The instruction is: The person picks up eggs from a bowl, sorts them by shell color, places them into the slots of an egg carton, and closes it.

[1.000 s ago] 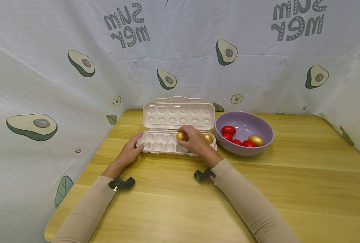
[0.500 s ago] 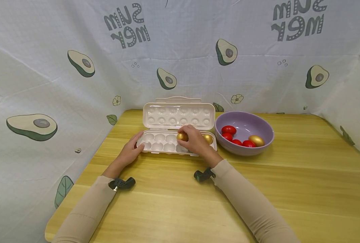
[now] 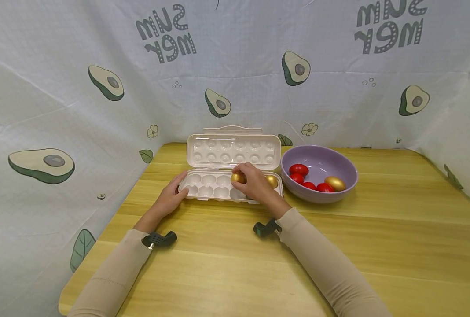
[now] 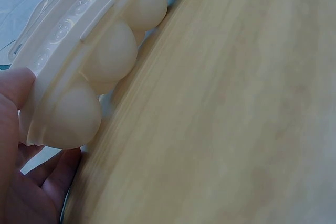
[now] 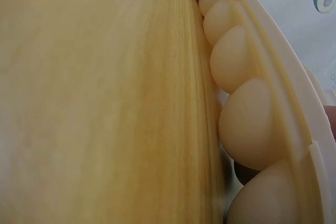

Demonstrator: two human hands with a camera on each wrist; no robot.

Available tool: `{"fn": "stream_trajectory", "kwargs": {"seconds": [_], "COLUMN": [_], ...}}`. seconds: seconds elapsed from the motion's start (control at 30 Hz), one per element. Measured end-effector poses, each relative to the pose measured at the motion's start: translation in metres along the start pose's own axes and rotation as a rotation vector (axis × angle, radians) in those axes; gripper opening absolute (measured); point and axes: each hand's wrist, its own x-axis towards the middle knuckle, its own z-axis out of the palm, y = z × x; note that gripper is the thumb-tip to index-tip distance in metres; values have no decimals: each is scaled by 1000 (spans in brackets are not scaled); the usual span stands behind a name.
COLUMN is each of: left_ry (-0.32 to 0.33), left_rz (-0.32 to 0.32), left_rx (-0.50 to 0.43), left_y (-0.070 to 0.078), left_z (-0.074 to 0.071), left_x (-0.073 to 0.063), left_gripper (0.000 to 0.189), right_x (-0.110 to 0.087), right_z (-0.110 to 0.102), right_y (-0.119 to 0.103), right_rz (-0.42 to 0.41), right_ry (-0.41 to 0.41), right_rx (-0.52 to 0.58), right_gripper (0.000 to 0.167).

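A cream plastic egg carton [image 3: 205, 192] lies on the table with its lid [image 3: 233, 151] raised at the back. My left hand [image 3: 169, 199] grips the carton's left end; in the left wrist view the thumb [image 4: 17, 85] is on the rim and the other fingers reach low around the end. Over the back row, my right hand [image 3: 255, 182] pinches a golden egg [image 3: 237, 178], partly covered by the fingers. Another golden egg [image 3: 272, 181] sits at the right end of the carton. Rounded cup undersides [image 5: 247, 124] fill the right wrist view, where the held egg is hidden.
Just right of the carton stands a purple bowl [image 3: 322, 158] with several red eggs [image 3: 299, 170] and one golden egg [image 3: 334, 183]. The wooden table [image 3: 203, 259] runs back to a white curtain [image 3: 251, 53] printed with avocados.
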Motion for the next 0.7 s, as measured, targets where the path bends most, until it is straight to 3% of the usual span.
{"fn": "stream_trajectory", "kwargs": {"seconds": [0.47, 0.7], "left_ry": [-4, 13], "left_rz": [-3, 4], "left_rx": [17, 13], "left_y": [-4, -40], "left_z": [0, 5], "left_x": [1, 14], "left_gripper": [56, 58], "right_x": [2, 5], "right_z": [-3, -13], "right_y": [-3, -9], "right_rz": [6, -12], "right_ry": [32, 60], "right_rx": [54, 33], "right_gripper": [31, 31]}}
